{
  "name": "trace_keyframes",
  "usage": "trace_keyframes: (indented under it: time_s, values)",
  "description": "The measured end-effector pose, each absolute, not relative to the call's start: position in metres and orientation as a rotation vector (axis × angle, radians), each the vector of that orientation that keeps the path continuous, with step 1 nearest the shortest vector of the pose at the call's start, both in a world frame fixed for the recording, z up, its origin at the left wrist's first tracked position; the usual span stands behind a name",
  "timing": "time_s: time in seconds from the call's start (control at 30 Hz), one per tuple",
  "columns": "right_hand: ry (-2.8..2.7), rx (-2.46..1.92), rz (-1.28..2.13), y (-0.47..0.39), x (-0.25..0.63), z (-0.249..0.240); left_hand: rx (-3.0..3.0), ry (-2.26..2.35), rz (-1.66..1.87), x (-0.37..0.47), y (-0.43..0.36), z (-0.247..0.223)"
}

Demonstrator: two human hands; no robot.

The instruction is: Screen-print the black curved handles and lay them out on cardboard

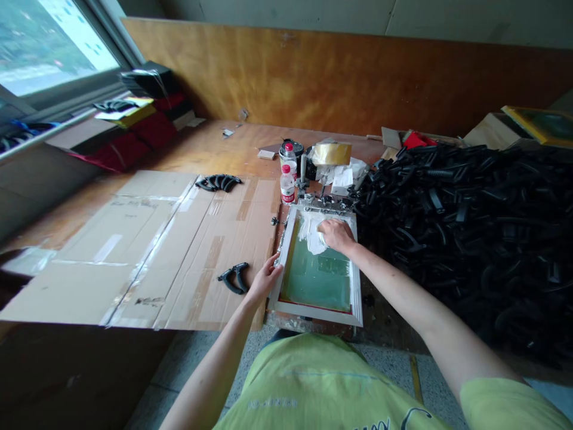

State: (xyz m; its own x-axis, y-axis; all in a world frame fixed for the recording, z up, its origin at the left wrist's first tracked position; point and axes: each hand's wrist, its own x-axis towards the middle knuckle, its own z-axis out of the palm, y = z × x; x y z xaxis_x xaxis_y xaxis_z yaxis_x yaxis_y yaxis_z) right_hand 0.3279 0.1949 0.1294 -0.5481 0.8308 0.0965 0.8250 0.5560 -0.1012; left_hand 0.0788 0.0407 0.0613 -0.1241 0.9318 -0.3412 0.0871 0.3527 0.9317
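Observation:
A screen printing frame [356, 286] with pale metal sides and a green mesh [308, 288] lies in front of me. My left hand [268, 275] grips its left side, the fingers closed at the edge. My right hand [336, 234] is closed on a crumpled white wiping cloth [316, 240], pressed on the far part of the mesh. Part of the cloth lies under the hand. Behind the frame is a metal clamp fixture [326, 204]. What lies under the frame is hidden.
Cardboard [179, 251] covers the table at left, holding a curved black part [234, 278] and several more in a row [219, 182]. Beyond the frame stand red-capped bottles [287, 186] and a roll of tape [332, 153]. A big heap of black parts [447, 239] fills the right.

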Motion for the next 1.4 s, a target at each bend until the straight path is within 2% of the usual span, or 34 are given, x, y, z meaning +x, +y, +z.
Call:
trace_keyframes:
  time_s: [0.2,0.3,0.4,0.57,0.73,0.83,0.93,1.07,1.13,1.2,1.33,1.4]
  values:
    - [-2.903,-0.778,0.251,0.176,0.354,0.144,0.941,1.493,0.958,0.078,0.041,0.058]
    - [-2.817,-0.861,0.303,0.187,0.353,0.146,0.928,1.476,0.972,0.079,0.040,0.059]
    - [-2.683,-0.984,0.202,0.184,0.346,0.134,0.921,1.473,0.985,0.080,0.039,0.064]
    - [-2.758,-0.787,0.249,0.167,0.354,0.126,0.915,1.492,0.977,0.084,0.038,0.074]
    - [-2.568,-1.170,0.263,0.208,0.338,0.158,0.874,1.462,0.974,0.084,0.037,0.104]
    - [-2.407,-1.376,0.179,0.241,0.340,0.181,0.858,1.369,0.992,0.080,0.039,0.138]
    - [-2.116,-1.514,0.107,0.260,0.378,0.189,0.840,1.295,1.086,0.081,0.050,0.178]
    - [-1.773,-1.803,0.199,0.253,0.437,0.157,0.908,1.126,1.361,0.091,0.086,0.223]
    - [-1.815,-1.853,0.342,0.234,0.443,0.129,0.947,1.077,1.401,0.097,0.106,0.238]
    - [-1.997,-1.726,0.491,0.211,0.432,0.104,0.951,1.082,1.387,0.101,0.119,0.246]
    - [-2.400,-1.368,0.533,0.180,0.393,0.085,0.860,1.140,1.436,0.110,0.111,0.229]
    - [-2.451,-1.385,0.472,0.169,0.377,0.093,0.793,1.171,1.284,0.122,0.091,0.205]
